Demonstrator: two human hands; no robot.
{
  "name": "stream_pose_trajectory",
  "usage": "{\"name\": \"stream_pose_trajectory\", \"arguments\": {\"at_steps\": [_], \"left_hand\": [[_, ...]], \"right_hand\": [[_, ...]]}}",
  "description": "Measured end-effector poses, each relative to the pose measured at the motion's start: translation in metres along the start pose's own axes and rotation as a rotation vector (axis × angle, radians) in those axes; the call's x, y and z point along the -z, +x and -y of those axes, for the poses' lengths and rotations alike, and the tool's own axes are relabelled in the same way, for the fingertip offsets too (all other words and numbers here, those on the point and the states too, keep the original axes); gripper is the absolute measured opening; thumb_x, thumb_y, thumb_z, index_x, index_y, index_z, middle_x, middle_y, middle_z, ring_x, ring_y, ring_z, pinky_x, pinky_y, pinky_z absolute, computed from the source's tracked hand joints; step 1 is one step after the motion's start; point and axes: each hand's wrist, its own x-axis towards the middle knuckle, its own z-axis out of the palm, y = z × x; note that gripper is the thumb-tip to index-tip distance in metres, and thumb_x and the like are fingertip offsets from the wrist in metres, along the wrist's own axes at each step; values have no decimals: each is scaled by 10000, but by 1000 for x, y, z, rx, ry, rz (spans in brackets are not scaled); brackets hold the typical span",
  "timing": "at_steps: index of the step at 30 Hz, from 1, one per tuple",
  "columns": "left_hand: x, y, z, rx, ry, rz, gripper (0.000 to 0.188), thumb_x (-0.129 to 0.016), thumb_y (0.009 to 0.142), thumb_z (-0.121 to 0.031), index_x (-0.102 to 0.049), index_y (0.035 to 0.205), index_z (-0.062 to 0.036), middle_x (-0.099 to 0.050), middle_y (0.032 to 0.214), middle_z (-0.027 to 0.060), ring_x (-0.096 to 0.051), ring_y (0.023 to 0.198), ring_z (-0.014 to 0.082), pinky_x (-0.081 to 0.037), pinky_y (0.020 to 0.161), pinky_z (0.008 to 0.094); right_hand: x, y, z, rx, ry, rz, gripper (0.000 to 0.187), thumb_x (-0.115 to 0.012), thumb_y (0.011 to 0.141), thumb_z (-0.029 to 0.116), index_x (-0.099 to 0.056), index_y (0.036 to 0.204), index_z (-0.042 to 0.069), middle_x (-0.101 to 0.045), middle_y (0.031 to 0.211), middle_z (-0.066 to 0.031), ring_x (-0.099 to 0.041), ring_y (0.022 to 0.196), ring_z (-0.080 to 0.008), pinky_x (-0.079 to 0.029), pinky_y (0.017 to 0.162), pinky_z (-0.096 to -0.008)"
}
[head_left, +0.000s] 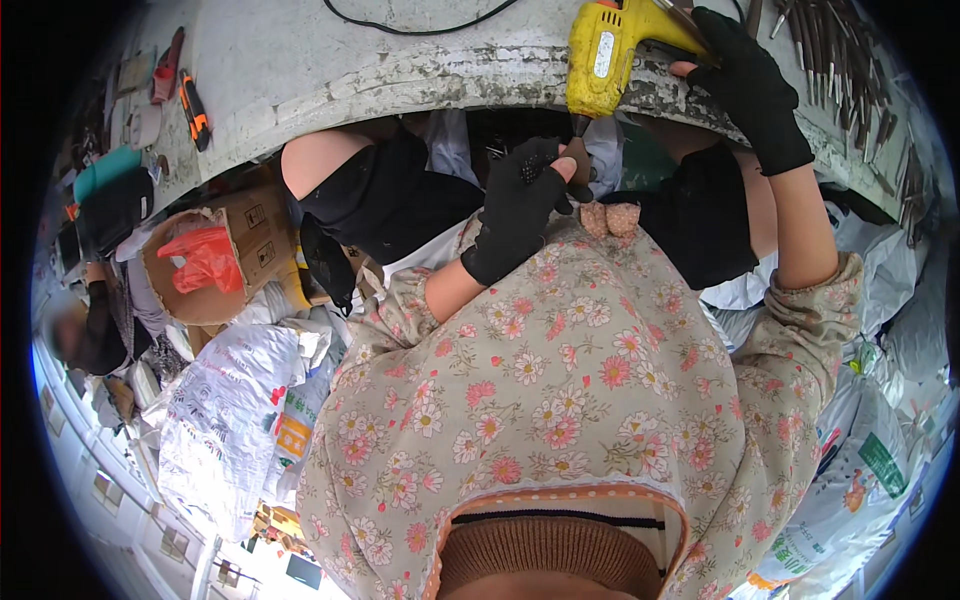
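A: Head view first. What is the biggest thing?

B: The big grey stone-like table (pixel 330 60) at the top, with a chipped edge. Below it is the person's flowery apron (pixel 560 400). On the left sit white plastic sacks (pixel 235 420) and a brown cardboard box (pixel 240 240) with a red bag in it.

A: And the hands?

B: Both wear black gloves. The right hand (pixel 745 85) has its grip wrapped tight round the handle of the yellow plastic power drill (pixel 605 50), which points down over the table edge. The left hand (pixel 520 205) has its grip pinched on a small brown piece (pixel 578 155) right under the drill tip.

A: What could go wrong?

B: I think the drill bit could slip off that little piece and hit the left fingers, because they are so close. The piece could spin too if the pinch is weak.

A: Smallest things?

B: Thin metal rods (pixel 830 40) at the top right.
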Motion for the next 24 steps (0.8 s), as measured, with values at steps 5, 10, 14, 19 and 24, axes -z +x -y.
{"name": "stream_pose_trajectory", "arguments": {"at_steps": [5, 10, 14, 19, 24], "left_hand": [[4, -3, -11, 27, 3, 3, 227, -489, 903, -170, -530, 1015, 24, -603, 777, 72, -576, 633, 113, -453, 544, 231], [14, -3, -13, 21, -143, -201, 287, -483, 924, -298, -555, 939, -20, -539, 665, 28, -506, 554, 101, -401, 495, 238], [19, 2, -30, 294, -501, -87, 287, -494, 912, -348, -537, 813, -82, -483, 619, -9, -427, 521, 82, -338, 469, 216], [14, -4, -40, 401, -709, 27, 297, -493, 911, -361, -517, 740, -119, -471, 600, -31, -414, 490, 87, -323, 445, 233], [3, -10, -51, 427, -423, -228, 307, -512, 910, -321, -514, 740, -64, -421, 584, -44, -382, 549, 34, -314, 477, 189]], "right_hand": [[-8, -8, -5, 251, 67, -238, 620, -742, 698, 265, -487, 1224, 57, -556, 1122, -175, -572, 989, -297, -481, 797, -353], [22, -41, 76, -175, 792, -113, 373, -586, 825, 74, -539, 1195, 66, -610, 1098, -99, -582, 1011, -184, -449, 799, -293], [35, -73, 110, -132, 986, 185, 377, -563, 828, 27, -539, 1203, 62, -614, 1100, -89, -599, 947, -157, -452, 779, -274], [57, -74, 118, -130, 1008, 379, 349, -575, 802, 1, -585, 1145, 65, -641, 992, -88, -590, 783, -155, -442, 695, -246], [62, -73, 123, -85, 922, 387, 360, -593, 764, -20, -598, 1117, 47, -628, 925, -85, -555, 721, -136, -410, 646, -221]]}}
